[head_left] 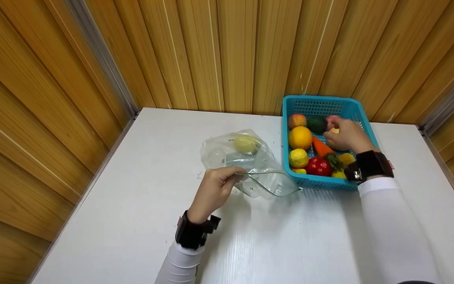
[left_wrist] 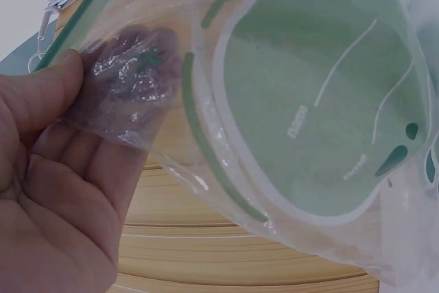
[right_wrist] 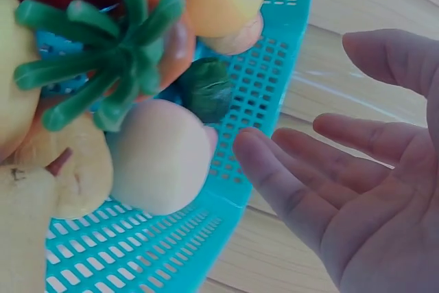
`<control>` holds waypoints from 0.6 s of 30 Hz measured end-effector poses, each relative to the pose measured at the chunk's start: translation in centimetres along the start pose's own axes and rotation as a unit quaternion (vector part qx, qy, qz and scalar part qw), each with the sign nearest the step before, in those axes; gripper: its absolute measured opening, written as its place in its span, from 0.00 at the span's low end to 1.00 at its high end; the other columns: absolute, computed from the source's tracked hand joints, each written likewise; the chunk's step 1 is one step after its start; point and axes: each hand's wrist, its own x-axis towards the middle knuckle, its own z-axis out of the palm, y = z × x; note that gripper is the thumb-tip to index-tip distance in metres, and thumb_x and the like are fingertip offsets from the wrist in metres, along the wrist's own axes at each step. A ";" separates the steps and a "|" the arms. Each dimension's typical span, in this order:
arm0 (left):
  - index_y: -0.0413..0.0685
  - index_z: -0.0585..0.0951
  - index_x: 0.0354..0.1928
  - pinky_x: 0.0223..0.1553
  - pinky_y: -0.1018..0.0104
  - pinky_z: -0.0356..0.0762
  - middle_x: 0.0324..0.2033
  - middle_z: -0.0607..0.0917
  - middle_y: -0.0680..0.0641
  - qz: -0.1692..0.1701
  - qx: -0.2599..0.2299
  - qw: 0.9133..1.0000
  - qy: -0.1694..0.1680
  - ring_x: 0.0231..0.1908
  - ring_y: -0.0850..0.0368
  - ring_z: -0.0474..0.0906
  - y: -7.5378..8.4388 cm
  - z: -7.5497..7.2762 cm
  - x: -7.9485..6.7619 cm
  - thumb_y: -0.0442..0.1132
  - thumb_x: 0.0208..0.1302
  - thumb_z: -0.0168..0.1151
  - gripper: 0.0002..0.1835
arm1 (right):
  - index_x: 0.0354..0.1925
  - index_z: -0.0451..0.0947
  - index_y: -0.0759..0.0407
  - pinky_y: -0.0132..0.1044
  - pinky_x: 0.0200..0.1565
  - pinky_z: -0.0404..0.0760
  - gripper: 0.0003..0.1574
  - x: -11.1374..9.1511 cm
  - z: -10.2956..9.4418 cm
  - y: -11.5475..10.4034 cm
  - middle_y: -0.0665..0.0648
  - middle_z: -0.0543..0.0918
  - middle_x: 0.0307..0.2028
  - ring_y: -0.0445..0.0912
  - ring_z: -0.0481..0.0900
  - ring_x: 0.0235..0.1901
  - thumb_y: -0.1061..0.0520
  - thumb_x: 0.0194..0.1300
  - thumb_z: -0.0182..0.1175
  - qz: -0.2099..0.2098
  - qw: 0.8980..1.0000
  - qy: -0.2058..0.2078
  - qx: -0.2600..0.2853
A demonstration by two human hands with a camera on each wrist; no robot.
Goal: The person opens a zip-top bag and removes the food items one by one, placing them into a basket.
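My left hand [head_left: 213, 191] pinches the rim of a clear zip bag [head_left: 215, 154] between thumb and fingers. The bag has a green seal line and, in the left wrist view, a green printed panel [left_wrist: 309, 94]. Inside it lies a pale yellow-green pear [head_left: 246, 143]. Over the right side of a blue plastic basket [head_left: 325, 182] reaches my right hand [head_left: 347, 136]. Its fingers are spread beside a pale round item [right_wrist: 161, 159] in the right wrist view, with nothing held. A pink fruit [head_left: 332, 121] is partly hidden by that hand.
The basket also holds an orange [head_left: 300, 137], a carrot [head_left: 322, 149], a red tomato-like item [head_left: 318, 166], a dark green avocado-like item [head_left: 316, 124], a peach-like fruit [head_left: 297, 120] and several yellow pieces. Behind the white table [head_left: 132, 189] stands a wood-panelled wall [head_left: 235, 55].
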 end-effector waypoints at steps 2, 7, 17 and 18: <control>0.34 0.92 0.44 0.47 0.61 0.93 0.41 0.96 0.40 0.002 -0.001 1.000 0.000 0.43 0.47 0.94 0.0 0.0 0.0 0.24 0.73 0.66 0.08 | 0.69 0.70 0.73 0.52 0.48 0.81 0.31 -0.2 0.1 -0.4 0.75 0.78 0.52 0.64 0.77 0.47 0.51 0.80 0.54 -0.003 1.000 0.007 0.006; 0.34 0.92 0.44 0.46 0.61 0.93 0.41 0.96 0.40 0.007 0.003 1.000 0.003 0.42 0.47 0.95 0.0 0.0 0.0 0.25 0.73 0.66 0.07 | 0.77 0.66 0.74 0.60 0.60 0.87 0.37 -1.3 0.3 -1.6 0.78 0.79 0.64 0.69 0.81 0.57 0.51 0.83 0.54 -0.020 0.999 0.022 0.021; 0.34 0.92 0.44 0.45 0.61 0.93 0.41 0.96 0.39 0.008 0.003 1.000 0.007 0.41 0.47 0.95 0.1 0.0 0.1 0.24 0.73 0.66 0.07 | 0.72 0.75 0.75 0.51 0.63 0.90 0.29 -6.3 1.5 -5.7 0.78 0.82 0.65 0.70 0.83 0.58 0.61 0.81 0.63 -0.156 0.972 0.165 0.066; 0.33 0.92 0.44 0.46 0.61 0.93 0.41 0.96 0.39 0.008 0.003 1.000 0.007 0.41 0.47 0.95 0.1 0.0 0.1 0.24 0.73 0.65 0.08 | 0.71 0.76 0.74 0.40 0.62 0.89 0.28 -6.9 1.7 -6.1 0.76 0.83 0.63 0.68 0.83 0.58 0.62 0.80 0.64 -0.168 0.967 0.178 0.064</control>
